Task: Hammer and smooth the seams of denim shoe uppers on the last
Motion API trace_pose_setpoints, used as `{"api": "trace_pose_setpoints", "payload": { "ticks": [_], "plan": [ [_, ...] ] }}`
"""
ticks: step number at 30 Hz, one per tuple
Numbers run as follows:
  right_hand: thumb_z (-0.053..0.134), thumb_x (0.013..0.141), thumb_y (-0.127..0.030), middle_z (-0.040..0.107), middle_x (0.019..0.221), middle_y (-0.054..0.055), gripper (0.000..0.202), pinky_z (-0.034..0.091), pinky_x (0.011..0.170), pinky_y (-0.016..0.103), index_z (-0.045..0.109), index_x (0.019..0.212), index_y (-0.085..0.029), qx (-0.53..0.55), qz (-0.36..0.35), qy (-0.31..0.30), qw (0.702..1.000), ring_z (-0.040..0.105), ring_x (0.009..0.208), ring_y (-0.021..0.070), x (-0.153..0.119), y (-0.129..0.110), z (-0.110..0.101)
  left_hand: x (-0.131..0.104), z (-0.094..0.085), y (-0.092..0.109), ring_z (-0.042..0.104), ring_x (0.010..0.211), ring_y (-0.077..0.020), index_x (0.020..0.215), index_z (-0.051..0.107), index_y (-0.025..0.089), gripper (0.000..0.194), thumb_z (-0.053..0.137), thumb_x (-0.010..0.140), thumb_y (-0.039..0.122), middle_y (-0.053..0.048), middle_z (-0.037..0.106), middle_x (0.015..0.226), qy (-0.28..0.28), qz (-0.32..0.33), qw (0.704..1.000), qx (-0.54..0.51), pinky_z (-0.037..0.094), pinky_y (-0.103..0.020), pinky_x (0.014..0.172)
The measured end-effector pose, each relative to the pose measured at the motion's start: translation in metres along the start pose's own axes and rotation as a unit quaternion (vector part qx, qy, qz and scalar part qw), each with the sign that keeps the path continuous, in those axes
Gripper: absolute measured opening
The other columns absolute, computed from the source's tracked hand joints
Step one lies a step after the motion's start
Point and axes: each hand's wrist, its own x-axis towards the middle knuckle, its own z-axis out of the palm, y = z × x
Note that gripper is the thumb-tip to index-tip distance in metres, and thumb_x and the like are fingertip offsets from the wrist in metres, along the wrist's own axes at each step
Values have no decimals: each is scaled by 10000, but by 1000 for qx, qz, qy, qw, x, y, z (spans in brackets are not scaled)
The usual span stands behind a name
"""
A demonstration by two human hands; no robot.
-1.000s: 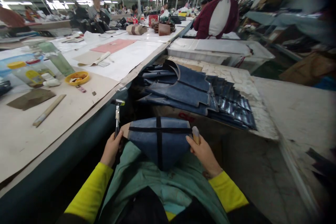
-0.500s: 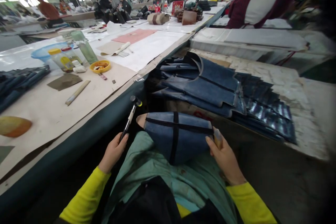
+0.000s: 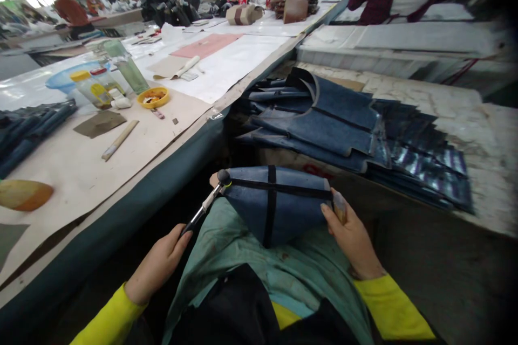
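My left hand (image 3: pixel 164 256) is closed round the dark grip of a small hammer (image 3: pixel 198 216). Its rounded black head lies over the left end of a blue leather piece (image 3: pixel 246 207), and I cannot tell whether they touch. Two black strips cross on this piece, which rests over my green-covered lap; something pale and rounded shows beneath its left tip. At the right end, my right hand (image 3: pixel 354 237) grips the leather's edge between thumb and fingers. A small translucent, yellowish object (image 3: pixel 339 207) also sticks up from that hand; its kind is unclear.
Overlapping blue leather pieces (image 3: pixel 340 118) are stacked at the right. On the worktable (image 3: pixel 68 202) at left are a yellow dish (image 3: pixel 164 99), jars, a green bottle (image 3: pixel 135 75), a flat stick (image 3: pixel 120 140) and an orange-brown rounded object (image 3: pixel 26 195). Other people are farther back.
The hammer has swung right and down, its head now over the leather's left end. My left hand has moved down and left, while my right keeps its grip.
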Motion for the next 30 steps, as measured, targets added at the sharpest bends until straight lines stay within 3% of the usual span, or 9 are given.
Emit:
{"api": "trace_pose_setpoints", "payload": {
  "ticks": [5, 10, 15, 19, 25, 30],
  "plan": [
    [509, 804, -478, 659, 1018, 64, 600, 528, 629, 316, 435, 1331, -200, -10, 27, -8, 1000, 639, 750, 202, -2, 2, 0, 2, -1, 2, 518, 587, -135, 1105, 518, 188, 406, 363, 886, 493, 18, 560, 687, 55, 2, 997, -52, 407, -218, 548],
    [520, 801, -474, 645, 1066, 67, 604, 534, 669, 325, 432, 1331, -198, -7, 14, -14, 1000, 638, 839, 218, -1, 2, 0, 6, 0, 2, 567, 681, -156, 926, 569, 194, 336, 397, 881, 478, -1, 598, 732, -7, 8, 1000, -15, 430, -234, 634],
    [510, 808, -464, 643, 1083, 69, 584, 539, 688, 339, 438, 1328, -208, -13, 17, -6, 1000, 634, 880, 230, -2, 1, -2, 9, 3, 6, 561, 687, -152, 1085, 512, 200, 372, 352, 900, 481, 0, 594, 763, 22, 19, 999, -42, 437, -234, 641],
    [497, 821, -470, 629, 1128, 74, 582, 540, 714, 348, 423, 1341, -219, -9, 20, -18, 1000, 634, 904, 235, -3, 1, -1, 11, 7, 13, 583, 727, -167, 932, 553, 209, 315, 385, 890, 473, -8, 620, 786, -49, 20, 999, -4, 442, -255, 704],
    [474, 838, -493, 579, 1237, 72, 579, 493, 872, 394, 405, 1350, -233, -18, 19, -20, 999, 589, 1052, 252, -2, 2, -1, 8, 3, 19, 602, 760, -181, 1088, 527, 201, 353, 386, 890, 457, -28, 642, 833, 19, 38, 998, -48, 454, -252, 680],
    [468, 844, -480, 568, 1260, 83, 542, 419, 981, 387, 453, 1313, -208, -11, -2, -8, 1000, 526, 1160, 241, -1, 5, 2, 11, 5, 12, 593, 735, -171, 946, 547, 220, 305, 369, 899, 463, -4, 623, 795, -46, 19, 999, 15, 444, -253, 698]
  ]
}}
